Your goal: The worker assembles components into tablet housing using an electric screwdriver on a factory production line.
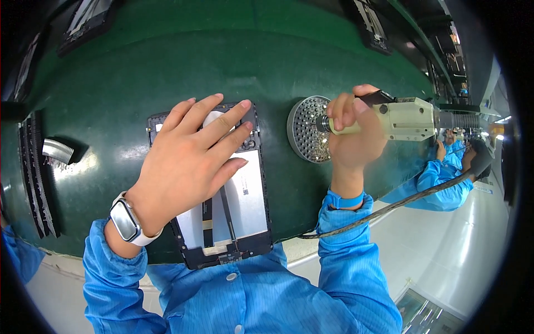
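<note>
A tablet [249,192] with its back off lies on the green tabletop in front of me, showing a black frame, a silver-white panel and dark flat cables. My left hand [183,158] rests across its upper part, fingers spread and covering much of that end. In my right hand [356,136] is a pale electric screwdriver [411,119], held roughly level with its nose pointing left. That nose is over a round metal dish [291,133], which has a plate full of holes and many small screws. Whether a screw sits on the bit is too small to tell.
Black bristly strips [34,178] and a curved ribbed metal piece [57,150] lie at the left. Other opened devices stand at the far left [86,22] and far right [371,25]. A thick braided cable [392,206] runs past my right forearm. Another person's blue sleeve [439,178] shows at right.
</note>
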`<action>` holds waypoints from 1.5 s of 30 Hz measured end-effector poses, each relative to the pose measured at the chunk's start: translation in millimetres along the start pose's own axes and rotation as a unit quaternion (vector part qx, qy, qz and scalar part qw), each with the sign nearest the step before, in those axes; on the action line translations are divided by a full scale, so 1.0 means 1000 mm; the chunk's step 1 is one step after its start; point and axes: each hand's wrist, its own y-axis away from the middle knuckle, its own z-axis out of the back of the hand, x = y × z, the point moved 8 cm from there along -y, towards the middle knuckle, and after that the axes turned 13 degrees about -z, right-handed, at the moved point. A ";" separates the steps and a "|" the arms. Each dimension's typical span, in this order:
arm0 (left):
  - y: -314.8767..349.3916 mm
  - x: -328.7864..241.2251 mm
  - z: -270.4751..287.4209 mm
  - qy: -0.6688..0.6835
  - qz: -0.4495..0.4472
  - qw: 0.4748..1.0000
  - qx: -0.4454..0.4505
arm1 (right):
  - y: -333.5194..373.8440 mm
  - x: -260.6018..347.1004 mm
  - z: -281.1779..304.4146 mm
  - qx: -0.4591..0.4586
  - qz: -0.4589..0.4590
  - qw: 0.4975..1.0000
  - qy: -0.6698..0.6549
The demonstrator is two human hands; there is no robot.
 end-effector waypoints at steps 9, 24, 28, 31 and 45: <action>0.004 0.002 0.004 0.036 -0.003 0.998 -0.044 | 0.001 0.026 -0.018 0.037 0.032 0.998 -0.028; 0.019 0.034 0.017 0.281 0.013 0.926 -0.253 | 0.032 0.006 -0.138 0.265 -0.093 0.954 -0.104; 0.021 0.034 0.015 0.284 0.017 0.922 -0.262 | 0.032 0.007 -0.137 0.227 -0.093 0.962 -0.122; 0.020 0.033 0.015 0.274 0.021 0.926 -0.257 | 0.032 0.008 -0.137 0.238 -0.086 0.960 -0.123; 0.019 0.034 0.016 0.274 0.031 0.925 -0.262 | 0.035 0.003 -0.136 0.268 -0.071 0.955 -0.104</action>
